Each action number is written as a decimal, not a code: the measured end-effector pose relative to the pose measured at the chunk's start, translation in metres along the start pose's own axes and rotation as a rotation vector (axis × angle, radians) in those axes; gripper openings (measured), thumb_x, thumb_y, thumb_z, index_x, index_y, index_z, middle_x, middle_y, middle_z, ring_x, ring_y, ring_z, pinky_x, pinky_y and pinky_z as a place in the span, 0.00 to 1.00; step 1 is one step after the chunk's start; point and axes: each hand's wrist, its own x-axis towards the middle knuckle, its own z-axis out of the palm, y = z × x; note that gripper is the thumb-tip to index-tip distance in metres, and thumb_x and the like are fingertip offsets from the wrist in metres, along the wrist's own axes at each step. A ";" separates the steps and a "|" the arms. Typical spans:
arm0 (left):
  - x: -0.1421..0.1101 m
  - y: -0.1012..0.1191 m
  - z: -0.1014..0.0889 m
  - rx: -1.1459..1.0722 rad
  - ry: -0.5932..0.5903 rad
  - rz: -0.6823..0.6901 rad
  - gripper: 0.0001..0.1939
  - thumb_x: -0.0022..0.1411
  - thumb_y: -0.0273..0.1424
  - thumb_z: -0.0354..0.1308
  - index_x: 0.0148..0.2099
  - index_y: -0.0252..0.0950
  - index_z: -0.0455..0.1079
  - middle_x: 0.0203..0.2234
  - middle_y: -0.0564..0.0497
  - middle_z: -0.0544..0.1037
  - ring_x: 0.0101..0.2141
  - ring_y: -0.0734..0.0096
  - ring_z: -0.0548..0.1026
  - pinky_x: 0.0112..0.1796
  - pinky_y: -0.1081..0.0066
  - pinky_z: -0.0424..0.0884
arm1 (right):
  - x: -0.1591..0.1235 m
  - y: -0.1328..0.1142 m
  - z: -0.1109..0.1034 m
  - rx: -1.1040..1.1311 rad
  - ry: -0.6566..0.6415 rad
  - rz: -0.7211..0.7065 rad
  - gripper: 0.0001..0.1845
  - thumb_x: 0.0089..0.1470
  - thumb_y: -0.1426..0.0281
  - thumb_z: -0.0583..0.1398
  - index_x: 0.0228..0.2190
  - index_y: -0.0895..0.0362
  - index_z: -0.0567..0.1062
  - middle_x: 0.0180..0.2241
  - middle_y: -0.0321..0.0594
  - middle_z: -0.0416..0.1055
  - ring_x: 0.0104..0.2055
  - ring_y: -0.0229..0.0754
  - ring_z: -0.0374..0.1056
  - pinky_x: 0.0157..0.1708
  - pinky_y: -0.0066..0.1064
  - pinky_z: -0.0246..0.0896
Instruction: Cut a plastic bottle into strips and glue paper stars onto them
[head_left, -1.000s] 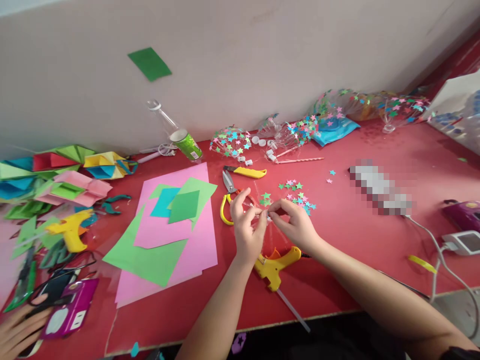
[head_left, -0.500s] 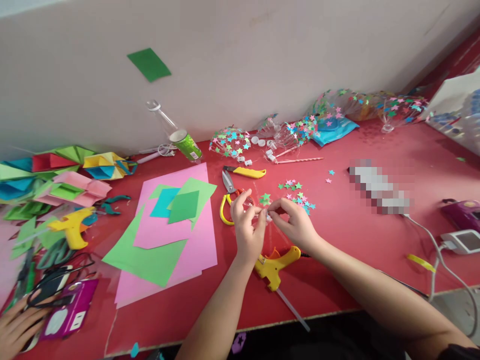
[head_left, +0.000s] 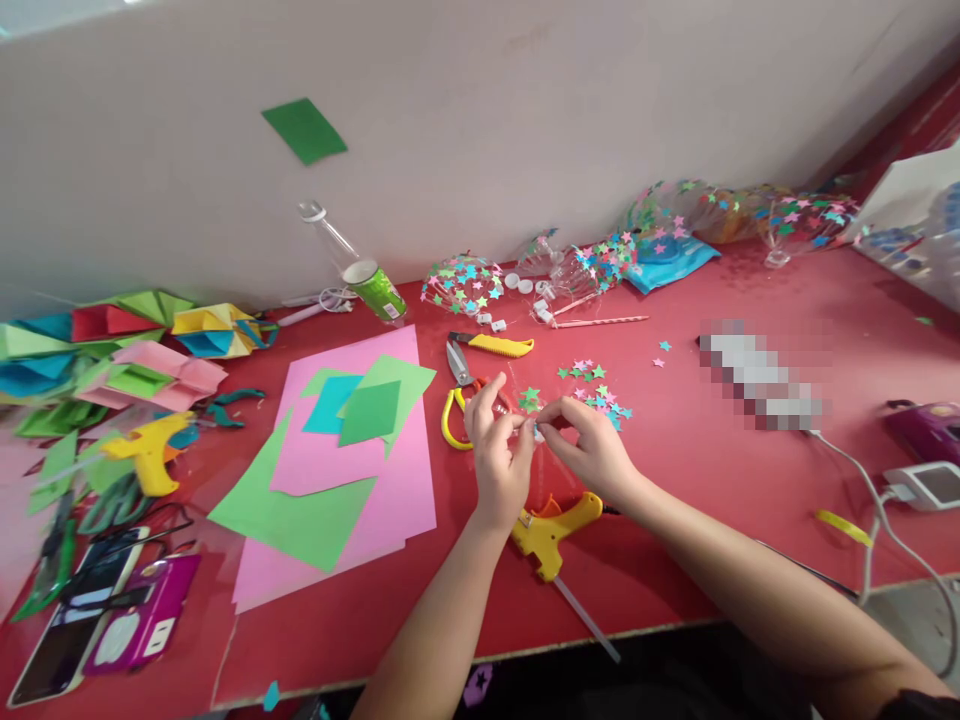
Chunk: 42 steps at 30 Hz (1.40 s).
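My left hand (head_left: 501,460) and my right hand (head_left: 592,447) meet fingertip to fingertip above the red table (head_left: 720,480). Both have thumb and forefinger pinched together around something tiny and pale, too small to make out. Just beyond the fingers lie green paper stars (head_left: 530,399) and a scatter of multicoloured paper stars (head_left: 600,398). Pruning-type scissors (head_left: 459,365) with a yellow and red handle are partly hidden behind my left hand. Below my wrists rests a yellow glue gun (head_left: 559,535), a clear glue stick (head_left: 589,620) poking from its back.
Pink and green paper sheets (head_left: 315,525) lie left, a yellow box cutter (head_left: 501,345) ahead. Star-covered clear decorations (head_left: 461,285) and a green can (head_left: 379,292) line the wall. Far left are folded paper shapes (head_left: 161,372), another glue gun (head_left: 154,455) and a phone (head_left: 82,610). A cable (head_left: 847,465) runs right.
Another person's hand, which lay over the phone at the lower left, has gone out of view. My own hands hold nearly the same pinch and place.
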 end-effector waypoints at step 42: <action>0.001 -0.001 -0.008 0.087 0.017 0.113 0.05 0.63 0.28 0.55 0.41 0.38 0.70 0.57 0.41 0.65 0.57 0.58 0.64 0.49 0.58 0.73 | 0.001 0.003 -0.009 -0.307 0.082 -0.248 0.06 0.63 0.70 0.55 0.39 0.54 0.72 0.32 0.42 0.72 0.33 0.44 0.67 0.35 0.35 0.64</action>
